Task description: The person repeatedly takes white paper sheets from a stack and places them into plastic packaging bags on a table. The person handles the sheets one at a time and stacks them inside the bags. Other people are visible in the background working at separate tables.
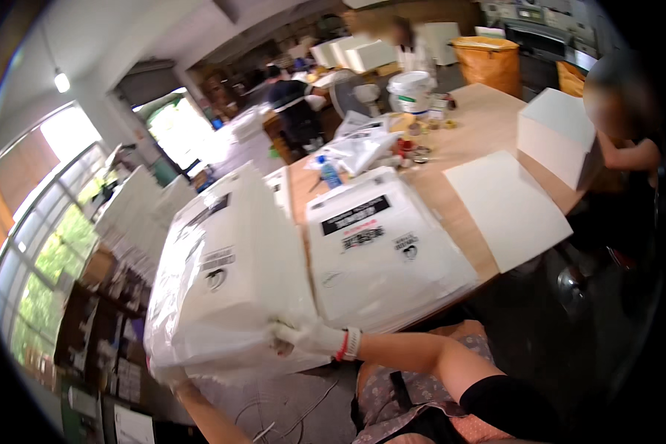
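Note:
A large white box in a clear printed plastic bag (229, 281) stands at the left end of the table, tilted in the view. My right hand (303, 337), in a white glove with a red band at the wrist, is closed on the bag's near right corner. Low at the near left corner is my left hand (169, 374), against the plastic; its fingers are hidden and blurred. To the right of the box lies a flat stack of printed plastic bags (388, 259), close to my right hand.
The wooden table (488, 122) carries a white sheet (507, 211), a blue-capped bottle (328, 172), crumpled plastic (359, 144) and a white bucket (411, 92). A person (621, 126) sits at right beside a white box (559, 137). Shelves (89, 325) stand at left.

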A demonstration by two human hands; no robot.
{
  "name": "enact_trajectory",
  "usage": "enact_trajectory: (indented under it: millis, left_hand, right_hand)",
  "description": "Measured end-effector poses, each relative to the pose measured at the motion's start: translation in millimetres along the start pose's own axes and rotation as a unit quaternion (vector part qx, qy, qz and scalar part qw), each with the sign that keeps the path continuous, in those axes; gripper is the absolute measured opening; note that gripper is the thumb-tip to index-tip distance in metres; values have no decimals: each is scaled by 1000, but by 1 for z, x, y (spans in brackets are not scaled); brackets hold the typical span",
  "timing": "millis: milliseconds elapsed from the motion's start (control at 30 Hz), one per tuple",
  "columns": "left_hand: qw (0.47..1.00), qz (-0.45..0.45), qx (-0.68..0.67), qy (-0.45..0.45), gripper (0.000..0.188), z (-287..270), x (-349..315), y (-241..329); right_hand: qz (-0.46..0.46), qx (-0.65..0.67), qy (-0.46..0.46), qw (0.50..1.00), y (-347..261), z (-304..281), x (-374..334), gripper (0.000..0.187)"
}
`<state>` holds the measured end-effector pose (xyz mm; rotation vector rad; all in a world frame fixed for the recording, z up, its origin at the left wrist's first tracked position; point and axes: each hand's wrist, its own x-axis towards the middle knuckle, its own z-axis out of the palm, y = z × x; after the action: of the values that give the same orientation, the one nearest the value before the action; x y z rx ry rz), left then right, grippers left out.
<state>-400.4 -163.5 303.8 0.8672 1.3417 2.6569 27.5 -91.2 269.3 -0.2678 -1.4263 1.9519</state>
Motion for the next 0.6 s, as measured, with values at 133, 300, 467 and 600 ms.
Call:
enact_trajectory:
  millis: [133, 300, 467, 600]
  left_hand:
    - [976, -170, 65, 120, 37, -53, -175, -73]
    - [491, -104, 663, -555, 37, -164, -368, -124]
    - [726, -387, 367, -434, 27, -49, -466, -147]
    - [711, -263, 197, -622, 10, 110, -503, -119]
  right_hand:
    - [-87, -10, 131, 988, 30, -115, -124, 35]
    - [148, -616, 562, 532, 19, -299, -303, 52]
    - [118, -845, 316, 415, 33, -376, -407, 42]
    - [72, -761, 417, 491, 28, -413, -412, 17]
